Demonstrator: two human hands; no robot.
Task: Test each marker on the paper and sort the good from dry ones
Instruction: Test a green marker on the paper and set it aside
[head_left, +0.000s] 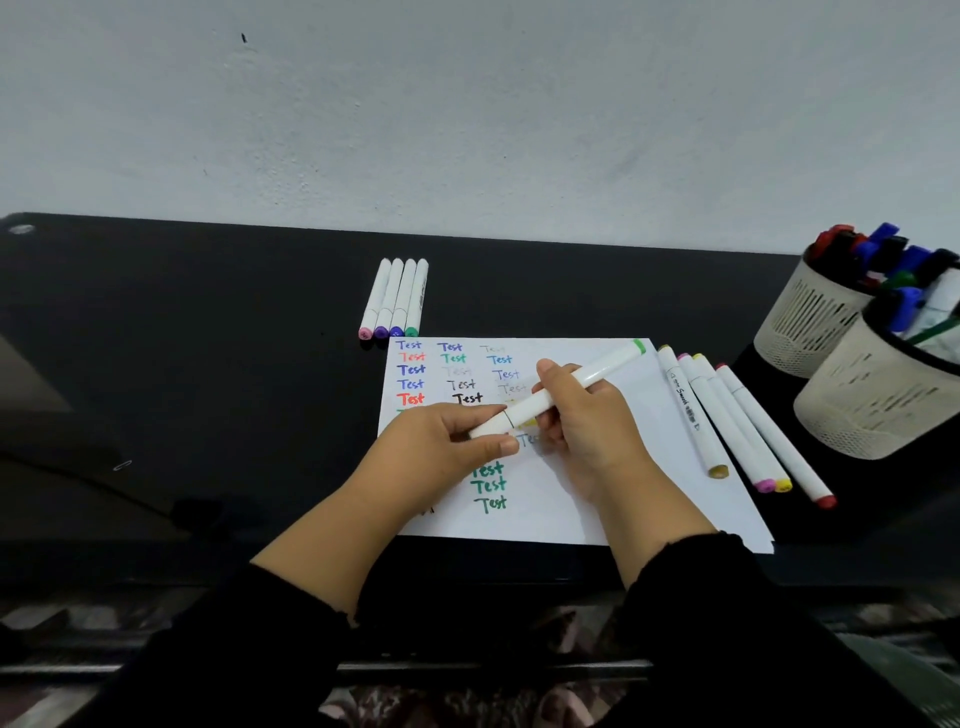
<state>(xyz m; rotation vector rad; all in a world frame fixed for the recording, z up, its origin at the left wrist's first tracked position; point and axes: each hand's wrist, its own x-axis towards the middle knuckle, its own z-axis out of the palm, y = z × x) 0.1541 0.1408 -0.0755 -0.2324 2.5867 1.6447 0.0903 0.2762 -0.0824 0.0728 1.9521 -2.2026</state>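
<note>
Head view: your right hand (582, 431) grips the green-ended marker (558, 392) over the paper (613, 499); your left hand (441, 447) pinches its cap end. Many "Test" marks are written. Four markers (395, 299) lie sorted above, four more (737, 426) right; two cups (878, 395) remain full. Its tip is hidden, so capped or uncapped is unclear.

White-barrelled, green-tipped marker (558, 391) above white paper sheet (613, 499) lettered "Test" in blue, red, green, black; black tabletop (208, 338); beige slotted plastic cups (852, 364).
</note>
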